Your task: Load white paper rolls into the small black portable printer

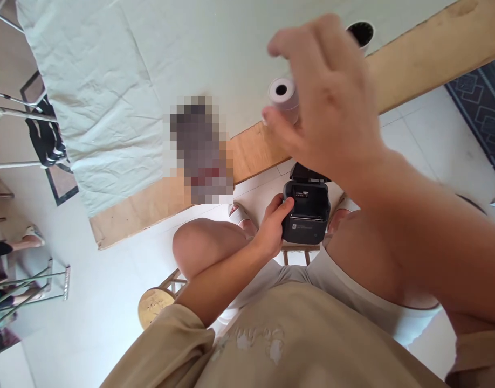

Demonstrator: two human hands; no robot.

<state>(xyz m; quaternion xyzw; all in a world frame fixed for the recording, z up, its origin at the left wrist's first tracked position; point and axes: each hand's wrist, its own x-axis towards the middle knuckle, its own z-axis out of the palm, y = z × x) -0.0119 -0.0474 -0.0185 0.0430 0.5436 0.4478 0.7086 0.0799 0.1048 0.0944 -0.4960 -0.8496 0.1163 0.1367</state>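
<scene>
My left hand (274,223) is wrapped around the side of a small black receipt printer (306,230), held over my lap. The printer's lid (306,172) is up, and no paper roll shows in the compartment. A white paper roll (280,90) stands on the table edge with its dark core facing up. Around it, my right hand (332,91) is open, thumb and fingers apart, slightly blurred. The thumb is close to the roll's near side; whether it touches, I cannot tell. The hand hides part of the roll.
A pale cloth (105,102) covers the table, leaving a wooden edge (138,215) bare. A pixelated grey object (203,145) lies across that edge. Behind my right hand is a white-rimmed round container (361,35), dark inside. A wooden stool (154,307) stands lower left.
</scene>
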